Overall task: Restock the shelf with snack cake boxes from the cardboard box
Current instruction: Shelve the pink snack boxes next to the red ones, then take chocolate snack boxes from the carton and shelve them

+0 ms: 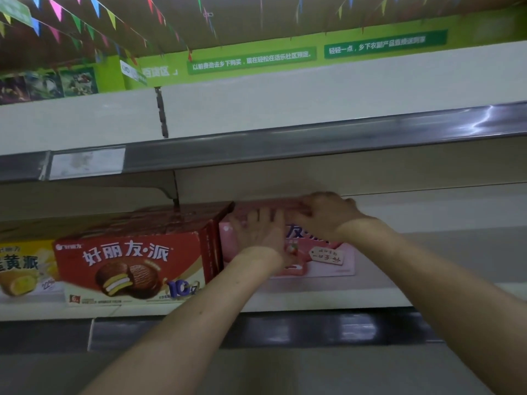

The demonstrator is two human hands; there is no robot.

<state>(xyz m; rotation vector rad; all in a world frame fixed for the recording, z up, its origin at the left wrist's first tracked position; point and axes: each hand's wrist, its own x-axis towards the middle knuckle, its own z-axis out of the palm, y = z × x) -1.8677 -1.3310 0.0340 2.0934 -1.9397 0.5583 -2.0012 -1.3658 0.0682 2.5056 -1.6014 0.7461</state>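
— Two hands on one pink box (328,258), why both?

— My guess is squaring it up. The left hand (258,235) lies flat with straight fingers on the front face, pushing; the right hand (322,215) curls over the top edge, steering it under the upper shelf (285,143).

— Where does it sit?

— On the lower shelf (285,300), its nine o'clock side touching or just beside the red box (137,266). A yellow box (25,269) stands further that way.

— Room to move?

— Bare shelf toward three o'clock. Little gap at twelve. Cardboard box: not in view.
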